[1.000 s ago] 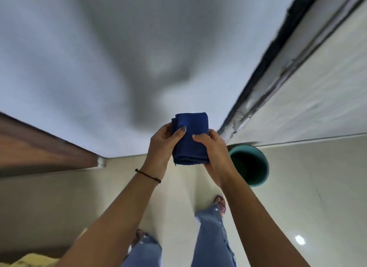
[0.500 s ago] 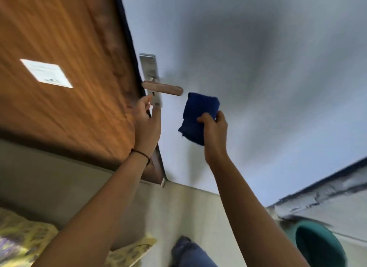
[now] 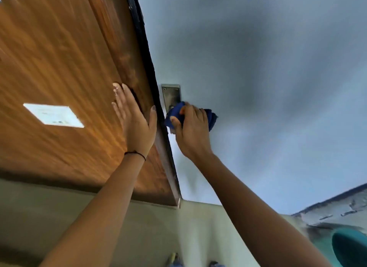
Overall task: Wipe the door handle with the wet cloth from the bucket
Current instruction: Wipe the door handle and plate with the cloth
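Note:
My right hand (image 3: 191, 131) grips the folded blue cloth (image 3: 175, 112) and presses it around the door handle, whose lever is hidden under cloth and fingers. Only the handle's steel backplate (image 3: 171, 94) shows, above the cloth, on the grey door face (image 3: 258, 78). My left hand (image 3: 135, 119) lies flat with fingers spread on the brown wooden door face (image 3: 59, 64), just left of the door's dark edge (image 3: 156, 111). The teal bucket (image 3: 349, 249) stands on the floor at the lower right.
A white square label (image 3: 53, 114) is stuck on the brown wood. Pale floor tiles (image 3: 198, 233) run below the door, with my feet just visible at the bottom edge. A worn threshold strip (image 3: 333, 211) crosses the lower right, near the bucket.
My right hand has carried the cloth up and left onto the handle, covering the lever. My left hand has left the handle area and now lies flat on the brown wood.

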Motion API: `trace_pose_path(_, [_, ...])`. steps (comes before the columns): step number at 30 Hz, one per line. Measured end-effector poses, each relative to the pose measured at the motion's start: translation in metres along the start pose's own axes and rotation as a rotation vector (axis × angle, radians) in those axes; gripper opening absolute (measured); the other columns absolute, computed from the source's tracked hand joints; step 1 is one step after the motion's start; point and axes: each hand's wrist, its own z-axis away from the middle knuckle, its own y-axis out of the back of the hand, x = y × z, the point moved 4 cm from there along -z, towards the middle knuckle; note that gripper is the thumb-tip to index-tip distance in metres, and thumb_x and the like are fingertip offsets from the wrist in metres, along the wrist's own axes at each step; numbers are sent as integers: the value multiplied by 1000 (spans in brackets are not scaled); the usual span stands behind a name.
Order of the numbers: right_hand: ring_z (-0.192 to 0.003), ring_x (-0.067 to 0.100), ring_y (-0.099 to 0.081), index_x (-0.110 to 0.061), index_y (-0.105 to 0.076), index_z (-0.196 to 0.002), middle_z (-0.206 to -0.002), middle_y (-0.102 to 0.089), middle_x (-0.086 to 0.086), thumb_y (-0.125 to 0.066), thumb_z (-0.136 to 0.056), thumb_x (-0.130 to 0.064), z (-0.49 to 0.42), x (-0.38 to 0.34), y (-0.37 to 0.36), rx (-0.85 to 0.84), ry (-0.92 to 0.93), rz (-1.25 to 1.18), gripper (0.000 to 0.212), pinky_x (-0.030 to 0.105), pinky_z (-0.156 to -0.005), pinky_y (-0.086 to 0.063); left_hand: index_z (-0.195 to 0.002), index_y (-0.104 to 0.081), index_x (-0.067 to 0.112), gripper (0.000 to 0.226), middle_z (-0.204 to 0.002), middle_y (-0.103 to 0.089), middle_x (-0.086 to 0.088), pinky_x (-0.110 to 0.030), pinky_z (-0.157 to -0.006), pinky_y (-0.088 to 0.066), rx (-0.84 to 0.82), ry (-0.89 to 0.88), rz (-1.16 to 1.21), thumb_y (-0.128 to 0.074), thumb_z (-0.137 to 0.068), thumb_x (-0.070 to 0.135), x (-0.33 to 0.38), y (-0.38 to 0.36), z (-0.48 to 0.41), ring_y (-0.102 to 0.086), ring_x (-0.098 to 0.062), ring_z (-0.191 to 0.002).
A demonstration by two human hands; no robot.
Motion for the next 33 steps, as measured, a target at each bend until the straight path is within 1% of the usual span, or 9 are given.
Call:
trace_pose_path(3, [-119,29,-51,-11,-50,-130,-128,-59,12,-48,-96,-24,-5,1,-8,12,-45,8,37,41,-106,-39,-147,-9,-5,73,-154,-12,-29,-47,-118,-4,11,-66,-54,-47,-98,33,-18,-15,2,-10,-39,-144])
trace_pose_path(5, [-114,32,-58,-7,-58,-125,-121,-65,14,-54,-94,-22,-11,-4,-15,28,27,105,34,41,-102,-41,-145,-9,-7,72,-151,-17,-33,-42,-118,1,33,-104,-99,-48,-98,31,-29,-21,2,-11,-41,-142])
trace_pose_path(10, [-109,30,-61,-12,-62,-121,-116,-69,8,-58,-89,-30,-17,-7,-16,-5,60,305,37,44,-102,-38,-142,-9,-7,69,-145,-24,-39,-38,-117,10,85,-191,-97,-51,-96,25,-35,-28,-1,-12,-43,-136])
trace_pose_path(17, [-116,20,-55,-20,-57,-123,-117,-65,-1,-44,-95,-44,-5,22,-1,-3,-38,317,39,49,-120,-1,-141,-11,-7,66,-142,-26,-40,-39,-116,11,73,-220,-101,-49,-94,21,-37,-32,-4,-10,-44,-134])
trace_pose_path(22, [-118,26,-56,-16,-54,-125,-118,-65,4,-43,-92,-51,-11,-14,-32,-10,-89,443,49,60,-115,2,-143,-11,-3,60,-147,-15,-29,-40,-117,8,34,-321,-97,-30,-100,35,-46,-28,1,-11,-42,-135])
trace_pose_path(26, [-118,27,-56,-18,-56,-123,-115,-67,2,-43,-91,-54,-11,-3,-22,-53,-69,517,50,60,-114,4,-143,-8,-2,65,-145,-10,-26,-41,-117,8,22,-329,-111,-28,-100,42,-46,-27,0,-10,-42,-135])
trace_pose_path(29, [-129,28,-45,-23,-56,-120,-118,-64,-3,-33,-89,-58,-6,25,1,-67,-125,519,52,61,-114,3,-147,5,2,74,-145,-8,-26,-41,-116,10,41,-311,-108,-32,-99,43,-46,-30,-1,9,-34,-143])
trace_pose_path(31, [-140,29,-30,-26,-53,-125,-131,-57,-5,-35,-90,-58,-1,39,14,-45,-228,464,50,60,-114,3,-148,17,10,81,-147,-5,-24,-42,-116,11,55,-327,-83,-38,-96,39,-49,-32,-1,22,-21,-144])
trace_pose_path(33, [-147,27,-12,-30,-49,-131,-148,-42,-5,-42,-94,-50,5,42,19,-25,-378,351,43,56,-116,4,-148,18,13,82,-154,8,-19,-43,-116,12,65,-362,-64,-40,-95,37,-49,-32,-1,24,-18,-143])
